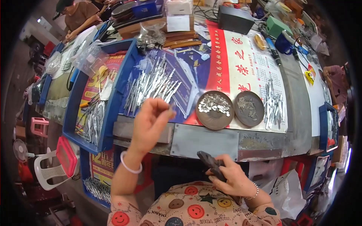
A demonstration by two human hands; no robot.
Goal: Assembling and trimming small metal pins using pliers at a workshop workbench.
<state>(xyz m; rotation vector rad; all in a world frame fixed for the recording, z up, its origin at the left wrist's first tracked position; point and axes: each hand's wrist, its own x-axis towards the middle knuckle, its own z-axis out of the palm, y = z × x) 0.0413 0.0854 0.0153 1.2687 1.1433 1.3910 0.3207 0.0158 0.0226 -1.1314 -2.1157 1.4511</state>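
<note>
Over the front edge of the bench, my left hand [152, 121] is raised with thumb and fingers pinched together. Something tiny and blurred may be at the fingertips; I cannot make it out. My right hand [234, 178] is wrapped round a black hand tool [208, 161] that looks like pliers, held low before the bench edge. Beyond my left hand lies a heap of thin silvery metal strips [154, 83]. A round brown dish [215, 124] holds many small shiny discs, and beside it another round dish [249, 122] holds small metal bits.
A blue tray [69, 124] with more strips stands at the left. More strips [274, 103] lie at the right on a printed sheet [241, 64]. A grey metal plate [203, 141] sits at the front edge. Another person [79, 17] works at the far left.
</note>
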